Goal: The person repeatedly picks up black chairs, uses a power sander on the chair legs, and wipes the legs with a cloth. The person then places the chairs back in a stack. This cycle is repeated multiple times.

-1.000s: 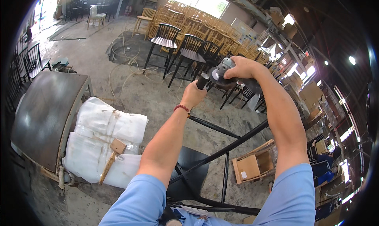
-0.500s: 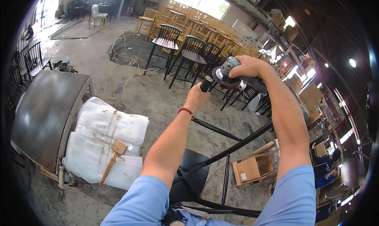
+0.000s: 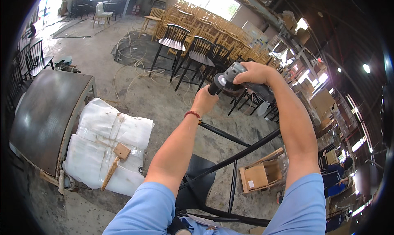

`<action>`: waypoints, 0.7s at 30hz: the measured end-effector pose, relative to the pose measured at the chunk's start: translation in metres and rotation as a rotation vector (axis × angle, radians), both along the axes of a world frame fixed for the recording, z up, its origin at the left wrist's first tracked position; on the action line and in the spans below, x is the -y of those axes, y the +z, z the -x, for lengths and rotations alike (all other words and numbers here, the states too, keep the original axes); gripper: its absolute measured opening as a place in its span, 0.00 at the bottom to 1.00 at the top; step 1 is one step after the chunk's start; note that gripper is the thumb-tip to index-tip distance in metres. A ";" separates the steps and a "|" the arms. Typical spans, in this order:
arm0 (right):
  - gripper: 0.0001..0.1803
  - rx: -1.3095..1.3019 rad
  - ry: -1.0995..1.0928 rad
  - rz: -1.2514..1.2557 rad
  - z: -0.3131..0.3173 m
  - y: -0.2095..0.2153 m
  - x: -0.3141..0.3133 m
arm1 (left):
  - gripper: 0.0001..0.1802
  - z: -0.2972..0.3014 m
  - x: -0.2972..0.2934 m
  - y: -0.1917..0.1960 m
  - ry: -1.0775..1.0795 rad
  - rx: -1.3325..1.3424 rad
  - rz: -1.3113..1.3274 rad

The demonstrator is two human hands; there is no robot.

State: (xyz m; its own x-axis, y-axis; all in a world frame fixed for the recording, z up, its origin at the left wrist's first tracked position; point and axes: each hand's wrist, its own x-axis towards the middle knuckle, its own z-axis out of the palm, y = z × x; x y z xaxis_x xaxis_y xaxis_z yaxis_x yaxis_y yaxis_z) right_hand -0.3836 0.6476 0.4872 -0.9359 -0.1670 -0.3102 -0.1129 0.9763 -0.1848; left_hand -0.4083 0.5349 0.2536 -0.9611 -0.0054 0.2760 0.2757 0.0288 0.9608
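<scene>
My right hand [image 3: 256,74] is closed around a grey and dark angle grinder [image 3: 234,73], fingers over its head. The grinder's disc [image 3: 220,81] is at the end of a black chair leg [image 3: 213,89], apparently touching it. Just below that end, my left hand [image 3: 204,100] wraps the leg. The leg seems to belong to a black chair whose frame bars [image 3: 234,159] and dark seat [image 3: 201,179] are below my arms. My left forearm hides part of the frame.
To the left, a wooden mallet [image 3: 122,151] lies on a white wrapped bundle [image 3: 107,126] beside a dark-topped table [image 3: 49,116]. Black chairs [image 3: 200,54] and stacked yellow chairs [image 3: 205,19] stand ahead, near loose hoses [image 3: 133,66]. A wooden crate [image 3: 260,175] is at right.
The grinder has tilted and shifted slightly left and down, bringing its disc from beside the leg's end onto it. My left hand keeps its grip.
</scene>
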 end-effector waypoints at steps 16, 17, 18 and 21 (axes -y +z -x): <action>0.47 -0.271 -0.001 -0.376 -0.015 0.000 -0.048 | 0.13 0.003 -0.013 -0.001 -0.074 -0.033 -0.098; 0.45 -0.266 -0.006 -0.282 -0.028 0.003 -0.066 | 0.12 0.003 -0.014 -0.003 -0.090 -0.072 -0.151; 0.44 -0.263 -0.019 -0.190 -0.043 0.007 -0.086 | 0.10 0.003 -0.016 -0.006 -0.112 -0.110 -0.207; 0.34 -0.178 -0.189 0.106 -0.106 0.009 -0.112 | 0.09 0.013 -0.005 -0.012 -0.119 -0.051 -0.138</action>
